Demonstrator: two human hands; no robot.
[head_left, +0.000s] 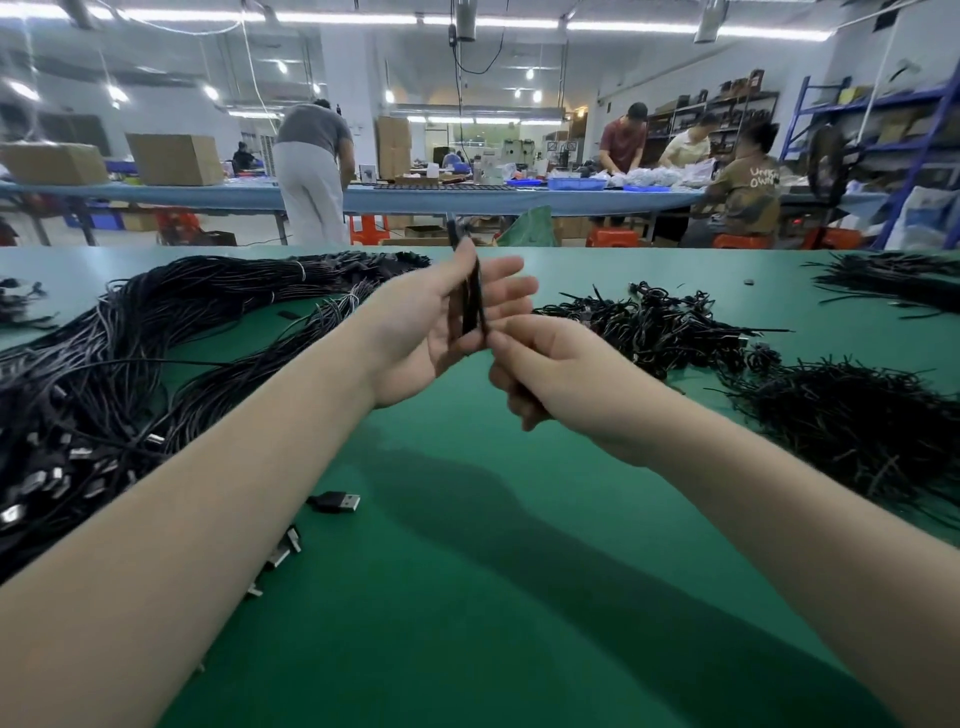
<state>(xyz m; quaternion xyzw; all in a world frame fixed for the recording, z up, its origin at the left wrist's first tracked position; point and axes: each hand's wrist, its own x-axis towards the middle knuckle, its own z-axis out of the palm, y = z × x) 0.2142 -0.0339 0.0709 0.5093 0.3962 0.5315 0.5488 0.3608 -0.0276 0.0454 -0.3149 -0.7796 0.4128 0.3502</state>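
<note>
Green matting covers our work table (467, 545), the big heap of black cables (130, 364) lying at nine o'clock. Cardboard boxes (174, 158) sit shut on the far bench (208, 195) at eleven; blue trays (569, 183) at one, contents unclear. At centre our left hand (441, 332) clamps the folded black cable (471, 301) upright under its thumb; our right hand (540, 369) pinches its lower end. White shirt lettering (762, 179) at one is blurred.
</note>
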